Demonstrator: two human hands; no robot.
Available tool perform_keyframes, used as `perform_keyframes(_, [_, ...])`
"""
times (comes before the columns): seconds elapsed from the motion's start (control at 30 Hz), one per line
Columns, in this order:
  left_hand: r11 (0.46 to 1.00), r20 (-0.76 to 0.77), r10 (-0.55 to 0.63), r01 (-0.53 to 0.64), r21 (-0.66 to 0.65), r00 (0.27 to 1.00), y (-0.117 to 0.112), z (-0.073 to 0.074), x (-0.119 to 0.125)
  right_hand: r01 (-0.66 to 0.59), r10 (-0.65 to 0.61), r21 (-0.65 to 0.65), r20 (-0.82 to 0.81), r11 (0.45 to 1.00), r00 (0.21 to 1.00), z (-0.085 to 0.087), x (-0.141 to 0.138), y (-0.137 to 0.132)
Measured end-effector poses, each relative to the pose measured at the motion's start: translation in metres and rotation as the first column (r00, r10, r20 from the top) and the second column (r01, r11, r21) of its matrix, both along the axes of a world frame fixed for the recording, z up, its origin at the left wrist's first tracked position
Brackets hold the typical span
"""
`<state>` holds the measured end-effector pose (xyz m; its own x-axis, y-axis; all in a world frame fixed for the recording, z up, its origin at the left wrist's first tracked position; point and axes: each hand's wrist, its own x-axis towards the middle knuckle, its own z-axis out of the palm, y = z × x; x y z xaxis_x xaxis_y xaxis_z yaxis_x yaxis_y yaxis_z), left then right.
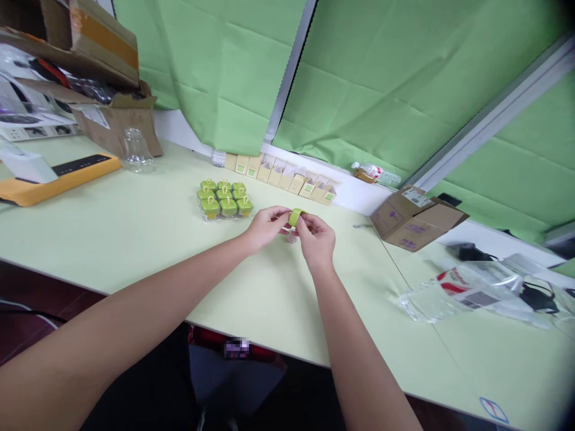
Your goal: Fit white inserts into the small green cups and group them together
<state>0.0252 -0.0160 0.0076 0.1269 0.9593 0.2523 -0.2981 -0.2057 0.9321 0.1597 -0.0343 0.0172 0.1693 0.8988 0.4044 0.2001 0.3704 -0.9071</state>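
A small glossy green lid (295, 216) is held up over the table between my two hands. My right hand (318, 242) has its thumb and fingers closed on the lid. From the other side my left hand (266, 228) pinches at the lid's edge, its fingertips partly hidden. A small pale pinkish piece (291, 237) shows just below the lid; what it belongs to I cannot make out. Left of my hands stand several small clear jars with green lids (227, 207) in tight rows, each with a yellowish loop on top.
Several small open cardboard boxes (281, 175) line the wall behind. An orange-and-black device (85, 173), a clear glass vessel (136, 152) and large cartons (119, 123) are at left. A brown carton (411, 218), a plastic bottle (376, 173) and clear plastic packaging (467, 293) lie at right.
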Motion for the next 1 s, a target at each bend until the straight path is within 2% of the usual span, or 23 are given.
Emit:
perform_keyframes(0.1, [0.998,0.053,-0.041,0.043,-0.051,0.998,-0.002,0.004,-0.001,-0.019,0.019,-0.007,-0.014,1.0,1.0,0.0,0.0,0.0])
perform_keyframes(0.2, [0.997,0.069,0.012,-0.007,-0.077,0.998,-0.001,0.004,-0.001,-0.04,0.04,-0.02,-0.023,0.999,0.999,0.0,-0.002,-0.001])
perform_keyframes(0.37, [0.999,0.034,0.039,-0.038,-0.019,0.999,0.002,0.0,0.001,-0.023,0.018,-0.037,-0.12,0.999,0.993,0.0,-0.003,-0.001])
perform_keyframes(0.6, [0.999,-0.011,0.006,-0.007,-0.047,1.0,-0.003,0.006,0.0,-0.263,0.228,-0.154,-0.215,0.952,0.95,0.006,-0.002,-0.003])
perform_keyframes(0.83, [0.997,-0.011,-0.008,0.007,-0.072,1.0,-0.007,0.012,-0.002,-0.388,0.331,-0.133,-0.321,0.912,0.888,0.009,0.0,-0.004])
perform_keyframes(1.0, [0.992,-0.004,-0.007,0.006,-0.126,1.0,-0.011,0.016,-0.001,-0.392,0.349,-0.086,-0.314,0.916,0.883,0.008,0.001,-0.004])
